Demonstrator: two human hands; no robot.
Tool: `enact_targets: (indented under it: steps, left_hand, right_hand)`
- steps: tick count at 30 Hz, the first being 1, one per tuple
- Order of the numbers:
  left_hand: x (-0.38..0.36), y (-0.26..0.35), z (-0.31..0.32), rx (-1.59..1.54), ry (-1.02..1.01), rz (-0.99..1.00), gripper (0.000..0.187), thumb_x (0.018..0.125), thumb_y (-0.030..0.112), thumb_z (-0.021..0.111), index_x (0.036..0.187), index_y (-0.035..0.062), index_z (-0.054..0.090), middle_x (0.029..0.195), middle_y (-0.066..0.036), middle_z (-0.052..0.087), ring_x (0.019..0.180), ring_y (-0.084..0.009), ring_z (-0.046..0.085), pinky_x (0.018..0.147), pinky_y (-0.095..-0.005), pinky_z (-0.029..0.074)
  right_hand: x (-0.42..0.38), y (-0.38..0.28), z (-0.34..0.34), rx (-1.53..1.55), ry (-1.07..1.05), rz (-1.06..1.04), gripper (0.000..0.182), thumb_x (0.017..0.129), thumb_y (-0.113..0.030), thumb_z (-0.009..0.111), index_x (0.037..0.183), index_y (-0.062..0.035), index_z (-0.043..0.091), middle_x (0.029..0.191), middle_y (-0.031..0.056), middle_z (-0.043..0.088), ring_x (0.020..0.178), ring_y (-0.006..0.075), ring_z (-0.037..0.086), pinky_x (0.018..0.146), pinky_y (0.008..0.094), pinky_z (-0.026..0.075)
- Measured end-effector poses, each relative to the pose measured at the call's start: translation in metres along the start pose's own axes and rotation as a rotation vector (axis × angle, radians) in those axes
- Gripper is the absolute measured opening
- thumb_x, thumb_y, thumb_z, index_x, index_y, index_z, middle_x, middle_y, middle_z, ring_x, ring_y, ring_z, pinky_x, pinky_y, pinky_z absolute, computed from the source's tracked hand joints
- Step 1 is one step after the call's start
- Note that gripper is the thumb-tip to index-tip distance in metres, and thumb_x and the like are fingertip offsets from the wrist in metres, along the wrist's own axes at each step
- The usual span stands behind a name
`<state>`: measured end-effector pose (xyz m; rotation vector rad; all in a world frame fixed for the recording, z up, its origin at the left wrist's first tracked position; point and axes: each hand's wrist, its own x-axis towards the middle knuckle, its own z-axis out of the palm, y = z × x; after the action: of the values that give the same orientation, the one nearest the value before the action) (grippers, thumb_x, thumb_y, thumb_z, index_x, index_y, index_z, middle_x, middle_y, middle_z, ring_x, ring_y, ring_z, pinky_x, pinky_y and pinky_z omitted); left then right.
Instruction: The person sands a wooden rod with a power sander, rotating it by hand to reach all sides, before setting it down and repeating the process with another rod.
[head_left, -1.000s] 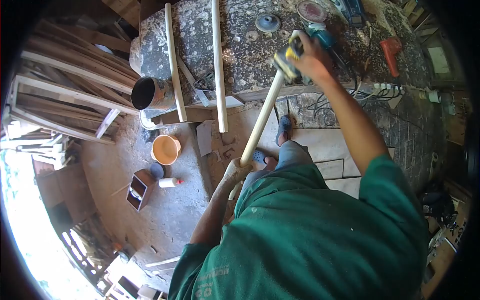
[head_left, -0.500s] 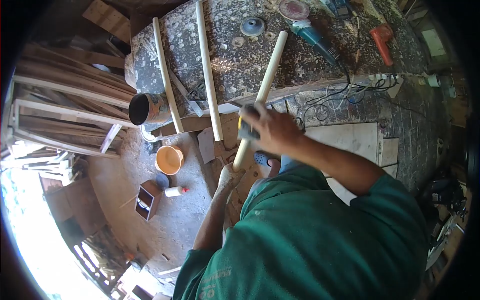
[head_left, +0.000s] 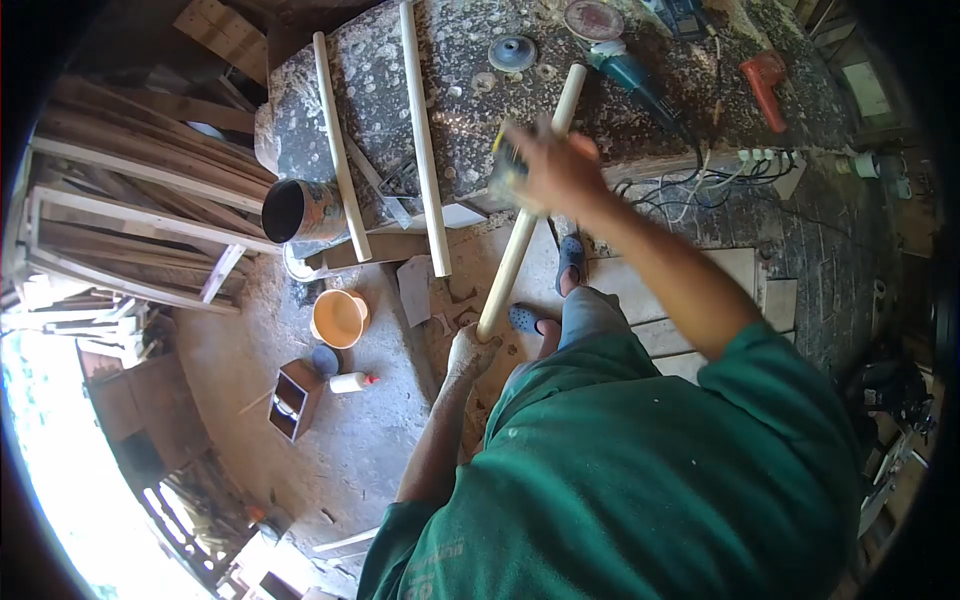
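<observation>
My left hand (head_left: 470, 354) is closed around the lower end of a pale round wooden pole (head_left: 508, 274). The pole slants up and away, its far end resting on the speckled workbench (head_left: 480, 120). Over its upper part, my right hand (head_left: 560, 170) is blurred by motion. That hand is closed on a small grey tool with black and yellow parts (head_left: 508, 168), pressed against or just over the pole; its exact kind cannot be made out. Two more pale poles, a left one (head_left: 340, 145) and a middle one (head_left: 425, 140), lie across the bench, their near ends overhanging the edge.
An angle grinder (head_left: 632, 82), a grey disc (head_left: 513, 53) and a red power tool (head_left: 764, 92) lie on the bench. Cables (head_left: 690, 190) hang at its edge. A dark can (head_left: 300, 212) stands left; an orange bucket (head_left: 340, 319), a wooden box (head_left: 295, 400) and a white bottle (head_left: 350, 382) are lower.
My right hand has moved up along the pole with the tool, toward the bench. My left hand still holds the lower end. Both shoes now show below the pole.
</observation>
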<state>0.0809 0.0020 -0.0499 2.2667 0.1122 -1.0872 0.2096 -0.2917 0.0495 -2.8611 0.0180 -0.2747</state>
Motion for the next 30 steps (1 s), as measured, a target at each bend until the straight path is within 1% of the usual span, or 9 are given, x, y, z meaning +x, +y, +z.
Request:
enact_targets:
  steps: [4, 7, 9, 11, 15, 19, 24, 27, 30]
  left_hand:
    - [0.011, -0.013, 0.002, -0.060, -0.070, -0.014, 0.043, 0.075, 0.027, 0.075, 0.107, -0.0015, 0.067, 0.087, -0.018, 0.071, 0.080, -0.0291, 0.070, 0.073, -0.0415, 0.054]
    - [0.008, -0.014, -0.003, -0.090, -0.093, -0.033, 0.041, 0.076, 0.027, 0.075, 0.105, -0.0017, 0.067, 0.079, -0.015, 0.070, 0.069, -0.0241, 0.068, 0.066, -0.0399, 0.054]
    - [0.007, -0.017, -0.001, -0.098, -0.057, 0.051, 0.039, 0.077, 0.026, 0.074, 0.104, -0.0018, 0.067, 0.075, -0.012, 0.068, 0.062, -0.0215, 0.066, 0.060, -0.0388, 0.053]
    - [-0.008, 0.005, -0.003, -0.124, -0.076, 0.007, 0.040, 0.078, 0.026, 0.073, 0.105, -0.0025, 0.065, 0.071, -0.009, 0.064, 0.057, -0.0185, 0.062, 0.053, -0.0354, 0.051]
    - [-0.013, 0.009, 0.002, -0.120, -0.089, -0.023, 0.041, 0.080, 0.025, 0.073, 0.107, -0.0032, 0.064, 0.069, -0.008, 0.062, 0.053, -0.0174, 0.061, 0.048, -0.0335, 0.049]
    - [-0.019, 0.023, -0.006, -0.092, -0.091, -0.073, 0.039, 0.079, 0.025, 0.072, 0.106, -0.0032, 0.065, 0.071, -0.010, 0.065, 0.057, -0.0189, 0.063, 0.051, -0.0351, 0.051]
    - [-0.003, -0.005, 0.008, -0.045, -0.050, 0.017, 0.040, 0.079, 0.025, 0.073, 0.107, -0.0022, 0.065, 0.070, -0.009, 0.064, 0.053, -0.0179, 0.061, 0.048, -0.0345, 0.051]
    - [0.001, -0.012, 0.014, 0.033, 0.021, 0.014, 0.040, 0.078, 0.025, 0.073, 0.108, -0.0005, 0.066, 0.076, -0.013, 0.068, 0.063, -0.0239, 0.067, 0.058, -0.0392, 0.055]
    - [-0.011, -0.002, 0.004, 0.120, 0.081, -0.034, 0.042, 0.077, 0.031, 0.071, 0.112, 0.0077, 0.068, 0.098, -0.018, 0.072, 0.093, -0.0363, 0.070, 0.082, -0.0477, 0.053]
  right_hand:
    - [-0.078, -0.076, -0.031, 0.327, -0.228, -0.216, 0.061, 0.079, -0.008, 0.068, 0.137, -0.0071, 0.047, 0.114, 0.0219, 0.054, 0.075, 0.0277, 0.065, 0.060, 0.0419, 0.059]
    - [-0.088, -0.069, -0.035, 0.339, -0.233, -0.265, 0.059, 0.083, -0.020, 0.070, 0.137, -0.0066, 0.049, 0.115, 0.0223, 0.056, 0.085, 0.0305, 0.068, 0.072, 0.0423, 0.059]
    - [-0.045, -0.031, -0.045, 0.239, -0.412, 0.097, 0.065, 0.086, -0.037, 0.072, 0.139, -0.0086, 0.048, 0.115, 0.0223, 0.056, 0.088, 0.0302, 0.068, 0.079, 0.0435, 0.058]
    - [-0.019, 0.023, -0.018, 0.159, -0.075, 0.054, 0.074, 0.085, -0.050, 0.071, 0.141, -0.0091, 0.046, 0.116, 0.0236, 0.056, 0.088, 0.0295, 0.068, 0.080, 0.0453, 0.058]
    - [0.061, 0.093, -0.016, 0.010, -0.138, 0.369, 0.085, 0.077, -0.043, 0.079, 0.148, -0.0219, 0.037, 0.133, 0.0211, 0.052, 0.114, 0.0370, 0.062, 0.089, 0.0472, 0.055]
    - [0.065, 0.078, -0.028, -0.007, -0.222, 0.397, 0.083, 0.078, -0.041, 0.078, 0.147, -0.0207, 0.038, 0.126, 0.0196, 0.055, 0.109, 0.0369, 0.065, 0.084, 0.0482, 0.058]
    - [-0.030, -0.022, -0.023, 0.124, -0.276, -0.054, 0.063, 0.091, -0.036, 0.064, 0.143, -0.0077, 0.043, 0.123, 0.0257, 0.053, 0.088, 0.0334, 0.068, 0.071, 0.0467, 0.057]
    - [-0.081, -0.068, -0.021, 0.298, -0.249, -0.307, 0.058, 0.085, -0.018, 0.067, 0.138, -0.0059, 0.047, 0.113, 0.0237, 0.054, 0.079, 0.0343, 0.068, 0.065, 0.0469, 0.057]
    - [-0.079, -0.064, -0.037, 0.291, -0.383, -0.255, 0.060, 0.080, -0.011, 0.068, 0.136, -0.0051, 0.048, 0.111, 0.0229, 0.054, 0.076, 0.0345, 0.068, 0.062, 0.0458, 0.057]
